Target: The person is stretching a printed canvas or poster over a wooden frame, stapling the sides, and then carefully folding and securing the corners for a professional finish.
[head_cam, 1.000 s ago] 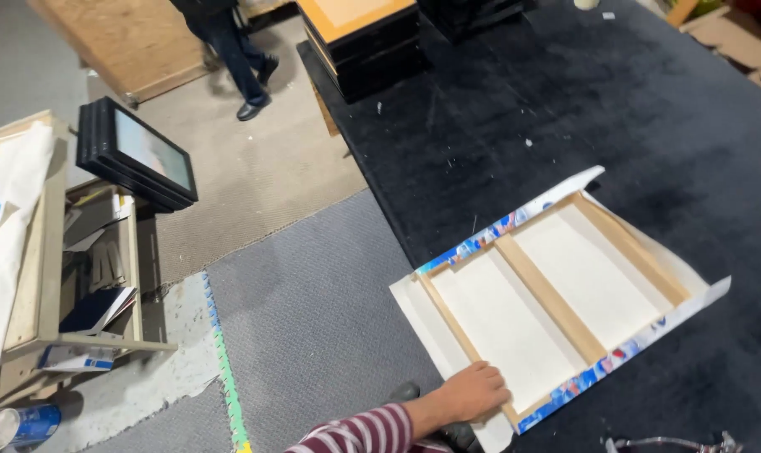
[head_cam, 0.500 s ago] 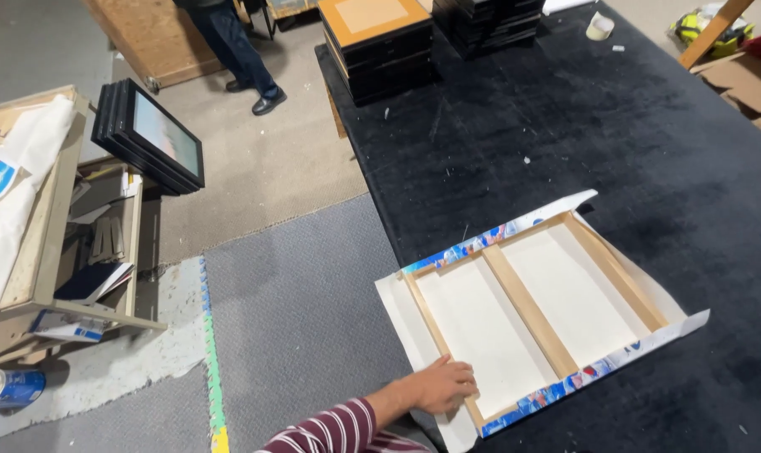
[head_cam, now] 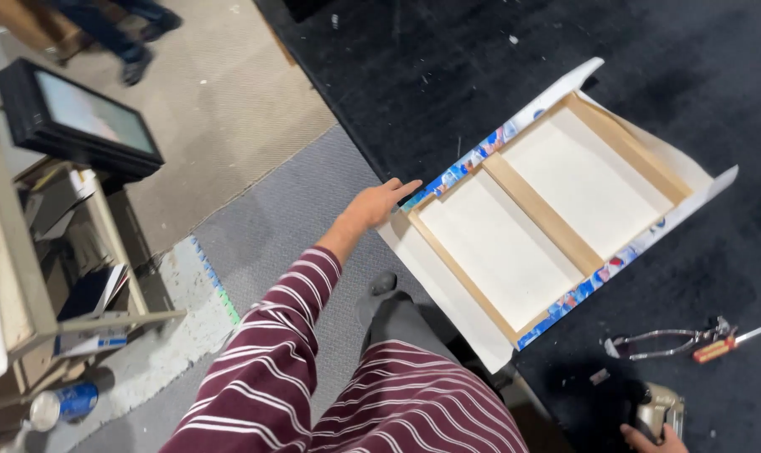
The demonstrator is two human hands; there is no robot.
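Note:
A canvas (head_cam: 515, 252) lies face down on the black table (head_cam: 448, 75). Its wooden stretcher frame (head_cam: 542, 214) faces up, and the loose printed edges are folded out around it. My left hand (head_cam: 379, 203), in a striped maroon sleeve, reaches out flat with fingers extended and touches the canvas's left corner, gripping nothing. My right hand (head_cam: 649, 438) shows only at the bottom edge, with its fingers around a metal staple gun (head_cam: 657, 409) near the table's front edge.
Canvas pliers (head_cam: 661, 342) and an orange-handled screwdriver (head_cam: 720, 347) lie right of the canvas. A black-framed picture (head_cam: 78, 117) rests on a cluttered wooden rack (head_cam: 70, 277) at the left, with a blue can (head_cam: 62, 404) below. Another person's legs (head_cam: 120, 25) stand at the top left.
My left hand has moved from the canvas's near corner up to its left corner. The view has swung down and closer, bringing my right hand, the staple gun and the tools into sight.

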